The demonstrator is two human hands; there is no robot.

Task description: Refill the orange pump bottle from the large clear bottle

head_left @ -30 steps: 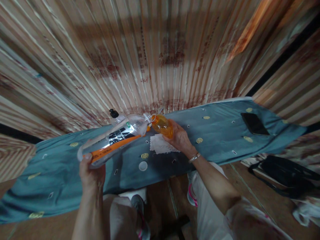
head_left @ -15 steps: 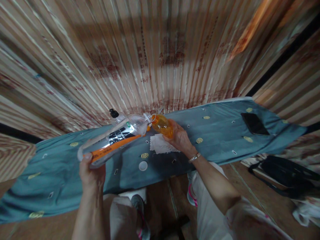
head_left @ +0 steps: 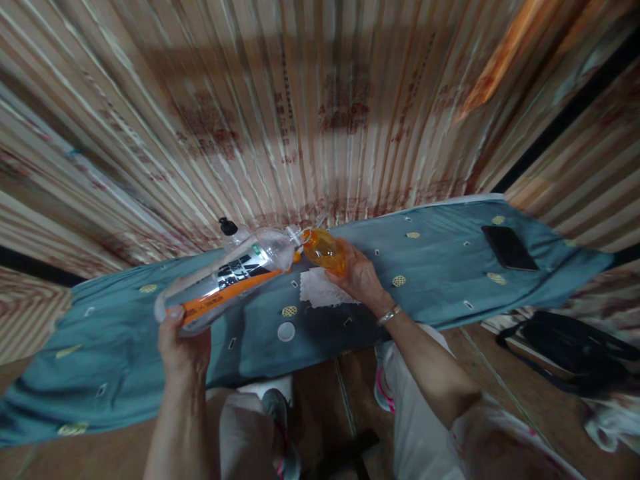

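Left hand: (head_left: 183, 347) wrapped around the base of a large clear plastic bottle with an orange-and-black label (head_left: 230, 280), fingers curled shut on it, thumb tip on the bottom rim.
Large bottle: tipped nearly flat above the teal cloth-covered board (head_left: 125, 347), neck meeting the mouth of a small orange translucent bottle (head_left: 325, 252).
Right hand: (head_left: 361, 277) closed around the small orange bottle from below, fingers pressed against its far side, silver bracelet (head_left: 389, 315) at the wrist.
Small bottle: tilted, mouth toward the large bottle's neck, body clear of the board.
Board: white crumpled tissue (head_left: 323, 288) just under the small bottle; round white cap (head_left: 286, 331) on the near side of the tissue; black-capped clear bottle (head_left: 231, 230) behind the large bottle; flat black phone (head_left: 509, 247) far along the board's right end.
Room: ribbed, reddish-printed wall (head_left: 320, 113) behind the board; black bag (head_left: 570, 350) on the brown floor beyond the board's right end.
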